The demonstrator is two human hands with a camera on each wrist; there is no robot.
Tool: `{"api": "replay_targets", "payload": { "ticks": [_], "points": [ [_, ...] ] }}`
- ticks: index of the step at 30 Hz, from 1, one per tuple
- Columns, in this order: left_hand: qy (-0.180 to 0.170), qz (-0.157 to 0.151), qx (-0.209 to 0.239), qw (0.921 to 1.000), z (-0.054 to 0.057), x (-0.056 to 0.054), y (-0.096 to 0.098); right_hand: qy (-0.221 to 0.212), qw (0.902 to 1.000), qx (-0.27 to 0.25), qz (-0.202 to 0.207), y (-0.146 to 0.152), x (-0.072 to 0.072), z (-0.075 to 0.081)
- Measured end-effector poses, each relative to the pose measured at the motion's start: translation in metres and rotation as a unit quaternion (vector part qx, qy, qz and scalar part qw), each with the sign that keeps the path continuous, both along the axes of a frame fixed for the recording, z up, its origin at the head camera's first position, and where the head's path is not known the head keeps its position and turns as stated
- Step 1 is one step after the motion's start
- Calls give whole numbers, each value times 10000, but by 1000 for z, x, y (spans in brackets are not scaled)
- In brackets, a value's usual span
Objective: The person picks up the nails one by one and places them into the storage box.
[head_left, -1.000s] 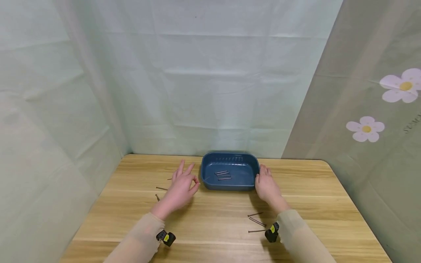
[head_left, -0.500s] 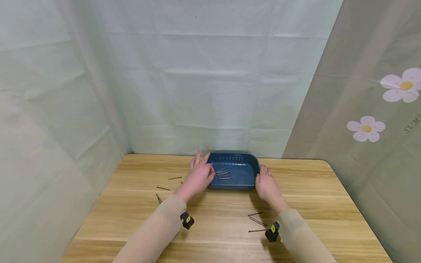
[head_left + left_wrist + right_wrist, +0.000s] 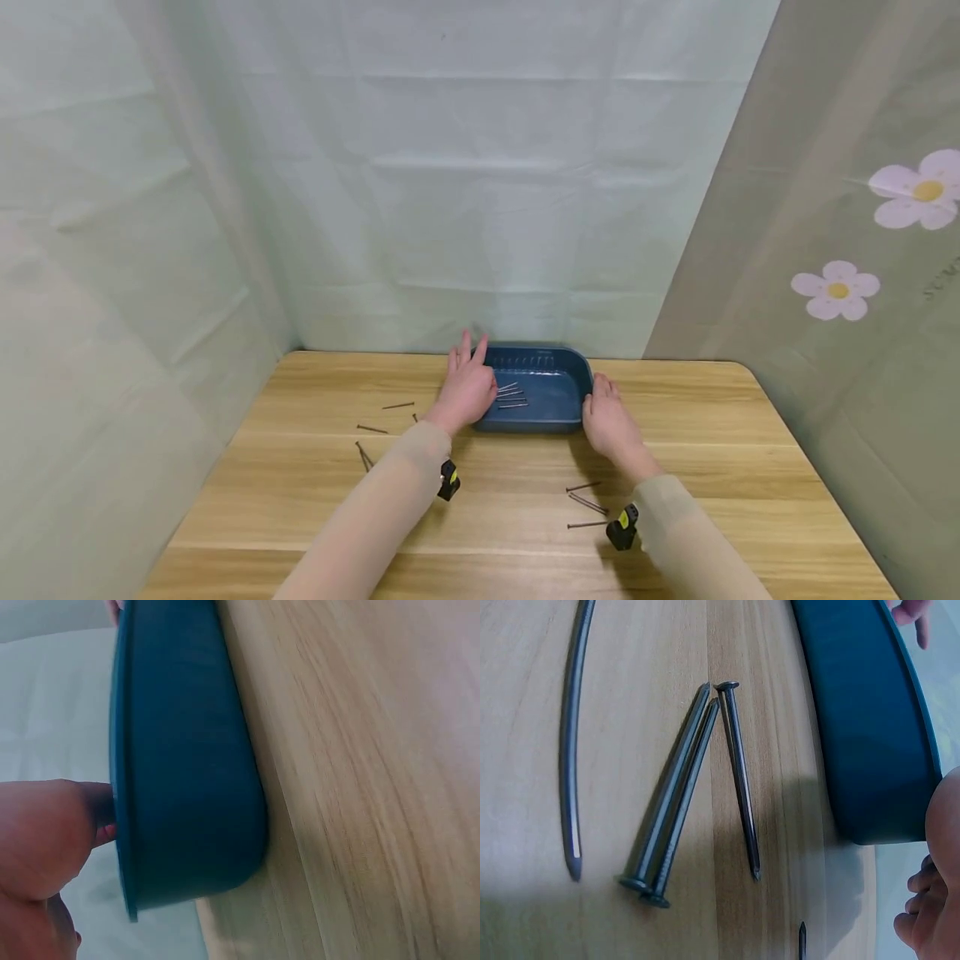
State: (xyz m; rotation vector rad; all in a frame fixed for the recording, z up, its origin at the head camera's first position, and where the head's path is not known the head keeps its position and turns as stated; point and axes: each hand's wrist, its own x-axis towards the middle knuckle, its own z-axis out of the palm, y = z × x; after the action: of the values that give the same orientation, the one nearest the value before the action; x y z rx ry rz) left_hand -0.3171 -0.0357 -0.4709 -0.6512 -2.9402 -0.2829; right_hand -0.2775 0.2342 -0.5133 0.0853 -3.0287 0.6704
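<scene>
Lower centre, nails (image 3: 513,406) lie sideways in the tray (image 3: 528,427), right of the nearer left hand (image 3: 468,395), whose grip I can't tell.

Wood-grain desk (image 3: 487,542) among cloth walls
Pale, creased cloth (image 3: 480,208) hangs beyond the left hand (image 3: 468,392); off to the right hand's (image 3: 611,425) side, a grey-brown stretch (image 3: 757,208) bears white flowers (image 3: 836,291) with yellow centres. The light is soft.
</scene>
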Motion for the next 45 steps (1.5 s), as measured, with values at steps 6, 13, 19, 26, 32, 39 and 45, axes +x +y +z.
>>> {"api": "replay_targets", "payload": {
  "ticks": [6, 13, 19, 26, 32, 39, 45],
  "points": [
    [-72, 201, -358, 9991, -6, -14, 10, 17, 10000, 61, -6, 0, 0, 0],
    [-82, 394, -687, 9968, -17, -19, 15, 38, 10000, -24, -10, -3, 5, 2],
    [-2, 499, -816, 9954, -21, -19, 15, 68, 9999, -75, 4, -5, 7, 3],
    [106, 584, -1044, 9928, -24, -20, 13, 13, 9999, -104, -10, -7, 10, 3],
    [92, 567, -1100, 9923, -25, -22, 15, 40, 9999, -97, -17, -7, 10, 4],
    [91, 545, -1156, 9918, -24, -20, 18, -23, 10000, -70, -65, -5, 11, 7],
    [51, 535, -1209, 9912, -25, -19, 19, -36, 10000, -55, -57, -4, 12, 6]
  ]
}}
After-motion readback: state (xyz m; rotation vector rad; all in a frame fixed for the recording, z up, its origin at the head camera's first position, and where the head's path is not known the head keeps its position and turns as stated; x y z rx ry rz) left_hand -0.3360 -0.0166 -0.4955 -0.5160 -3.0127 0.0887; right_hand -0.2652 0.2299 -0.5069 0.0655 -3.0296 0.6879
